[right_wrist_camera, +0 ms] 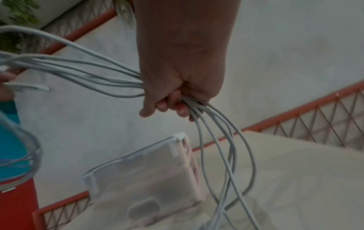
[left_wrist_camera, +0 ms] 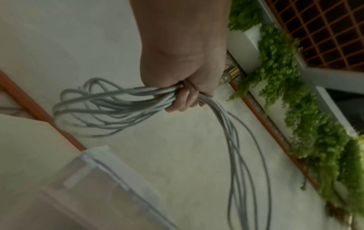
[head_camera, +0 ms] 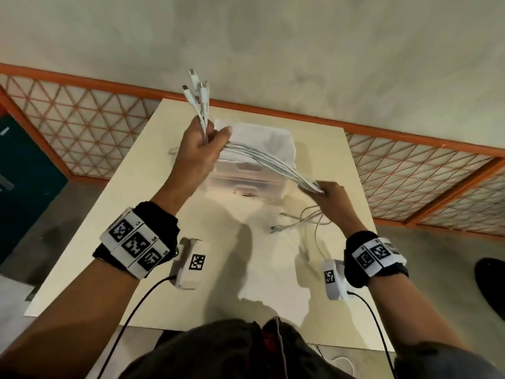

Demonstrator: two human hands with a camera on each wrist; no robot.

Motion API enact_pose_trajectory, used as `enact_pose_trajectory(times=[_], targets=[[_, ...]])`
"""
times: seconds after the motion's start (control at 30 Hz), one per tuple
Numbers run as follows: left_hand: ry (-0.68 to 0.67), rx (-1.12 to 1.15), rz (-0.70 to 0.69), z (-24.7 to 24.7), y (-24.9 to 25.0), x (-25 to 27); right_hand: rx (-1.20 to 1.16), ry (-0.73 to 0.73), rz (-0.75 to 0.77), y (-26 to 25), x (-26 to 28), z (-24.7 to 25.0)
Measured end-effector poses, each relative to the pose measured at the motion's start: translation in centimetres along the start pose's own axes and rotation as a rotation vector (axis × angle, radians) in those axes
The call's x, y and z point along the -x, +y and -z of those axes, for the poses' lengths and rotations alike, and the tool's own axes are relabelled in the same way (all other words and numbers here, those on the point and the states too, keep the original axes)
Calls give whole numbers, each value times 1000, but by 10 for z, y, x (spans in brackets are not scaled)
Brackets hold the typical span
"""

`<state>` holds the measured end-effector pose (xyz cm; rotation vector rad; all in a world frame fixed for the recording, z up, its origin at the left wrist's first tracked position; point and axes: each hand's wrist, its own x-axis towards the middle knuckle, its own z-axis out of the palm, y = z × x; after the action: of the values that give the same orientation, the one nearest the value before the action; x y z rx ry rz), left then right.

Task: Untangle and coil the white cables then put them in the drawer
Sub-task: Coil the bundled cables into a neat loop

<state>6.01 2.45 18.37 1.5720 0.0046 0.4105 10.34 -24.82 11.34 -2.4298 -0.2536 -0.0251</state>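
My left hand (head_camera: 203,143) is raised over the table and grips a bundle of white cables (head_camera: 267,160); several plug ends (head_camera: 197,90) stick up above the fist. The bundle stretches down to the right into my right hand (head_camera: 326,194), which also grips it. Loose cable tails (head_camera: 297,221) hang from the right hand onto the table. In the left wrist view the fingers (left_wrist_camera: 183,99) wrap the cables (left_wrist_camera: 110,105), which loop out to the left. The right wrist view has the fingers (right_wrist_camera: 167,105) curled round the strands (right_wrist_camera: 94,74). A translucent drawer unit (head_camera: 254,165) stands behind the cables, its drawers closed.
The cream table (head_camera: 136,220) stands against an orange lattice railing (head_camera: 82,119). A teal cabinet (head_camera: 24,170) is at the far left. Green plants (left_wrist_camera: 315,124) hang along a ledge in the left wrist view. A dark shoe (head_camera: 492,285) shows at the right on the floor.
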Motion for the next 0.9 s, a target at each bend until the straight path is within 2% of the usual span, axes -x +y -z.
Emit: enact_pose_trajectory(times=[0.1, 0.17, 0.27, 0.33, 0.4, 0.5, 0.57, 0.63, 0.73, 0.77, 0.9], targets=[[-58, -232, -19, 11, -21, 7, 96, 129, 110, 6, -7, 18], [-157, -383, 9, 19, -33, 11, 159, 94, 109, 12, -7, 22], [-315, -640, 66, 27, -50, 20, 364, -142, 21, 27, -3, 3], [-415, -687, 119, 30, -57, 27, 422, -332, -28, 36, 7, -21], [-458, -600, 202, 31, -57, 35, 450, -539, -102, 38, 20, -41], [-440, -416, 323, 29, -53, 45, 516, -846, -243, 35, 32, -53], [-448, -375, 306, 28, -53, 49, 545, -924, -253, 23, 32, -50], [-470, -344, 266, 25, -54, 51, 449, -817, -145, 1, 25, -43], [-508, -282, 209, 14, -53, 55, 21, -448, 41, -44, 14, -35], [-513, -253, 201, 10, -52, 56, -122, -383, 81, -58, 10, -34], [-495, -185, 181, 1, -54, 61, -477, -355, 106, -95, 2, -33]])
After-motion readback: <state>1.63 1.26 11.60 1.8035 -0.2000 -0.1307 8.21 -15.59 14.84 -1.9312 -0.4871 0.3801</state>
